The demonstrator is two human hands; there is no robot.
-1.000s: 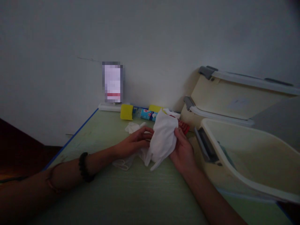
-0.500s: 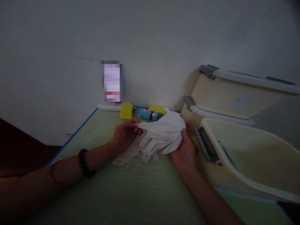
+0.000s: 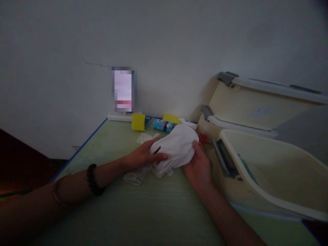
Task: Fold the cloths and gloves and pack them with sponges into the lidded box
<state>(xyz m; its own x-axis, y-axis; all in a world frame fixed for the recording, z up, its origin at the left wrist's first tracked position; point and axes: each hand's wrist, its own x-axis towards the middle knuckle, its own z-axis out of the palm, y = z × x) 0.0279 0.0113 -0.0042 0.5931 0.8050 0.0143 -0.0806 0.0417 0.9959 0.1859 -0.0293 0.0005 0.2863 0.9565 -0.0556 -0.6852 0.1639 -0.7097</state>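
Holding: one white glove (image 3: 178, 146), pinched by left grip (image 3: 145, 157) and right grip (image 3: 198, 165).
Beyond grips: two yellow sponges (image 3: 138, 122).

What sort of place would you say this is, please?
Probably a plain indoor storage or cleaning-supply corner: a green table against a bare white wall, cream lidded bins stacked at the right, yellow sponges at the back. The left hand and right hand clutch white gloves.

bare table (image 3: 153, 212) near front, bins (image 3: 258, 160) crowding right (wall behind)
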